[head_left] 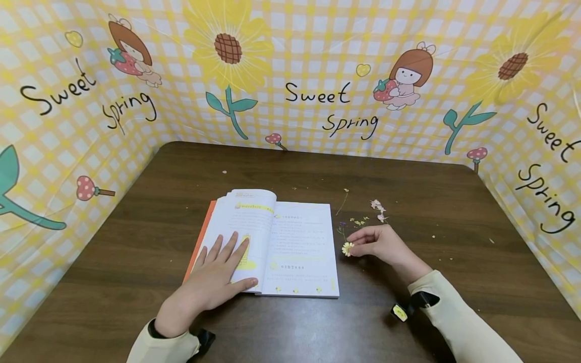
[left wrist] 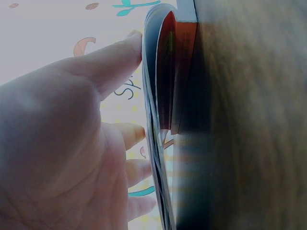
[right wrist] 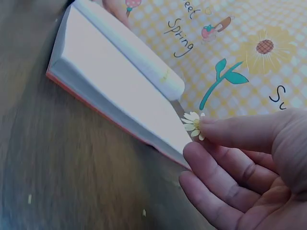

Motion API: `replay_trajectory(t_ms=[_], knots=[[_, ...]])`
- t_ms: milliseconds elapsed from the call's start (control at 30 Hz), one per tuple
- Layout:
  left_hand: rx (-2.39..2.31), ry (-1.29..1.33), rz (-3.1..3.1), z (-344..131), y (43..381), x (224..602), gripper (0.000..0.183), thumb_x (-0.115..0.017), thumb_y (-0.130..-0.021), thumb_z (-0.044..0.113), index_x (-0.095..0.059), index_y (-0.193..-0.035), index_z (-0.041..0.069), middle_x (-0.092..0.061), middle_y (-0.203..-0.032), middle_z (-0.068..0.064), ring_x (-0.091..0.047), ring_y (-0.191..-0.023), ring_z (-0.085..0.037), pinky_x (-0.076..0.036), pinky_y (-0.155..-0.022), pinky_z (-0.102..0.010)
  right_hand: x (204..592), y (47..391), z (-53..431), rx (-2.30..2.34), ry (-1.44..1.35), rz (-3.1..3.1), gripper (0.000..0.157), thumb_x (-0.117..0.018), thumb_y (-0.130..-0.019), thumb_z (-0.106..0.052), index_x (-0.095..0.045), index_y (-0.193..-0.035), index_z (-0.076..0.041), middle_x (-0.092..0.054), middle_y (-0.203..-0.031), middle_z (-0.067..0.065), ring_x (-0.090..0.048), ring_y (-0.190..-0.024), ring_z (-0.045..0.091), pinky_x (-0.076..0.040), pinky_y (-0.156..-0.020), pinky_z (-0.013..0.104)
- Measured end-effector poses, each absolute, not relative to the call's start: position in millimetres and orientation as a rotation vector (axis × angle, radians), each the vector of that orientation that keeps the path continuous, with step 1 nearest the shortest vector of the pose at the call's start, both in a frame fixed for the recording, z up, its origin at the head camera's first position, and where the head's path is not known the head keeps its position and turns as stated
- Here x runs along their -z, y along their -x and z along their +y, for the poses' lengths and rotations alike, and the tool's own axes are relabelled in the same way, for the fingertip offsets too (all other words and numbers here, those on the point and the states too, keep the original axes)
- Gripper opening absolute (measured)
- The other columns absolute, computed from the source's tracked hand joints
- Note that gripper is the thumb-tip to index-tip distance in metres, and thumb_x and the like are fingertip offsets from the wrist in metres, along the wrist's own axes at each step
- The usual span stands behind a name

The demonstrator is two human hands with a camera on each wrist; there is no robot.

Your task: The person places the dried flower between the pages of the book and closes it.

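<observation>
An open book (head_left: 301, 242) with an orange-red cover lies on the brown table. Across its left page my left hand (head_left: 215, 277) rests with fingers spread, holding the pages down; the left wrist view shows the fingertips against the pages (left wrist: 152, 105). Just off the book's right edge, my right hand (head_left: 379, 247) pinches a small pale yellow daisy-like flower (head_left: 347, 248) between thumb and fingers. In the right wrist view this flower (right wrist: 193, 124) shows at the thumb tip, close to the book's corner. A small purple flower (head_left: 342, 224) on a thin stem appears right behind it.
Pink dried blossoms (head_left: 378, 205) lie beyond my right hand. Small yellow-green bits (head_left: 358, 221) and a thin stem (head_left: 343, 201) are scattered nearby. Patterned cloth (head_left: 317, 65) stands around the back and sides of the table (head_left: 113, 282).
</observation>
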State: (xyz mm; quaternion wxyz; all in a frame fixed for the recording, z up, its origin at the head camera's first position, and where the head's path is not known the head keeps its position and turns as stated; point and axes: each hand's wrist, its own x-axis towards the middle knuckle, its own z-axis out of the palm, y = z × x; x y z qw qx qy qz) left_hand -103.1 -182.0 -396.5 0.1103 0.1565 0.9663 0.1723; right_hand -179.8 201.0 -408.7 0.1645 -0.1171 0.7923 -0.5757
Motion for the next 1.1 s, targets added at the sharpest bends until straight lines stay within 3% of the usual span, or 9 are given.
replay_trajectory(t_ms=[267, 1100], knots=[[-0.529, -0.465, 2.844, -182.4, 103.2, 398.0, 0.09, -0.054, -0.093, 0.065, -0.025, -0.159, 0.011, -0.014, -0.164, -0.02, -0.006, -0.147, -0.05, -0.006, -0.11, -0.071, 404.8, 182.4, 186.9, 1.78, 0.302, 2.038, 0.03, -0.073, -0.083, 0.007, -0.063, -0.108, 0.021, -0.073, -0.086, 0.013, -0.073, -0.076, 0.019, -0.059, -0.076, 0.039], [-0.51, -0.459, 2.83, -182.0, 103.5, 396.1, 0.089, -0.052, -0.094, 0.065, -0.023, -0.159, 0.011, -0.013, -0.164, -0.019, -0.006, -0.147, -0.05, -0.006, -0.111, -0.07, 416.6, 210.1, 113.4, 1.898, 0.235, 1.845, 0.021, -0.069, -0.084, 0.01, -0.068, -0.105, 0.013, -0.074, -0.088, 0.014, -0.072, -0.074, 0.018, -0.059, -0.069, 0.033]])
